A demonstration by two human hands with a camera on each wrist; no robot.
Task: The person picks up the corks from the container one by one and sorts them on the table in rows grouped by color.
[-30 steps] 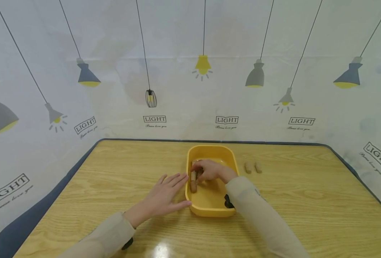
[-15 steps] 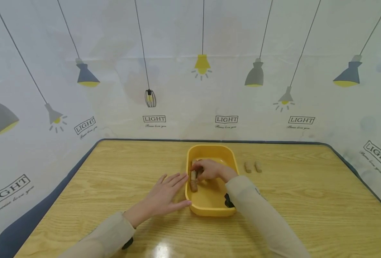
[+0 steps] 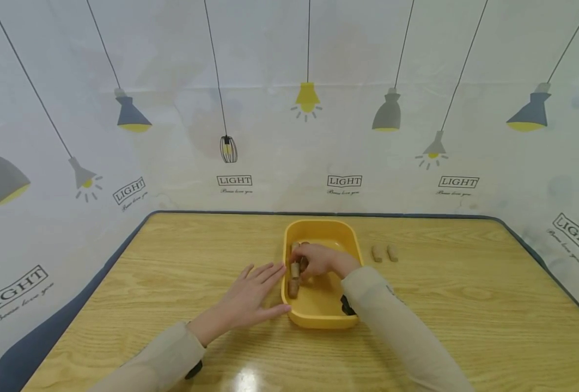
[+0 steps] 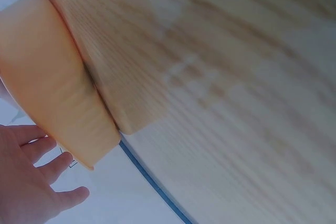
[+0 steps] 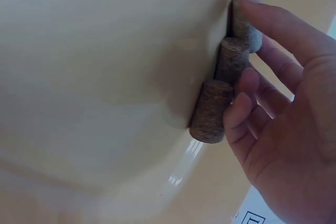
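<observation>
A yellow tray (image 3: 348, 239) stands mid-table. My right hand (image 3: 320, 258) reaches into it. Its lightly bent fingertips (image 5: 247, 83) touch a row of brown corks lying end to end along the tray's left wall. They include the near cork (image 5: 211, 111), the middle cork (image 5: 232, 60) and a third cork (image 5: 245, 24) partly under a finger. In the head view the row shows as the corks (image 3: 294, 277). My left hand (image 3: 250, 296) lies flat on the table, its fingers against the tray's outer left wall (image 4: 52, 82). Those fingers (image 4: 37, 153) are straight.
Two more corks (image 3: 384, 253) lie side by side on the wooden table (image 3: 465, 305), right of the tray. A dark edge (image 3: 122, 245) bounds the tabletop, and a printed backdrop rises behind it on three sides.
The nearest cork has slid a little toward me along the tray wall, away from the one under my right fingertips. The left hand has stayed put.
</observation>
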